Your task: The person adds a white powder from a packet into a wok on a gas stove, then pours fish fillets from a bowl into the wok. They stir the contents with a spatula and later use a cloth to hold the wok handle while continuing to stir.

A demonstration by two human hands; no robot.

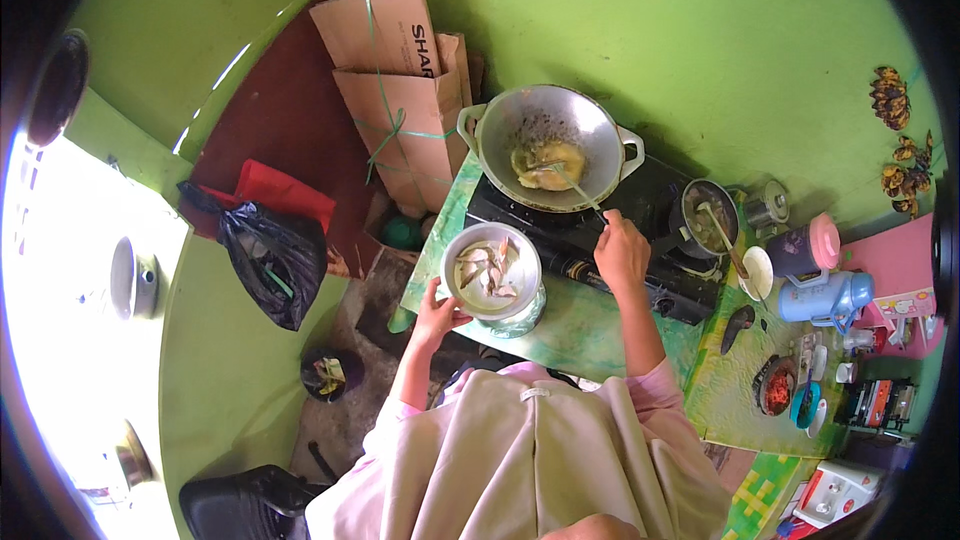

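Note:
My right hand (624, 251) grips the dark handle of a metal spatula (576, 186). Its blade reaches into a large aluminium wok (577, 109) on the black gas stove (551, 251), where yellowish food (551, 165) lies in the bottom. At the front left, my left hand (437, 315) has its fingers on the rim of a round metal bowl (459, 300). Several pieces of what looks like raw fish (489, 270) lie in the bowl. Just below the bowl shows a greenish see-through container (525, 319); whether the bowl rests on it I cannot tell.
A smaller pan (686, 199) with a ladle stands on the right burner. Farther right are a white bowl (757, 266), a blue thermos (814, 298) and a stone mortar (761, 382) with red paste. Tied cardboard (405, 109) leans behind left; a black plastic bag (274, 247) hangs left.

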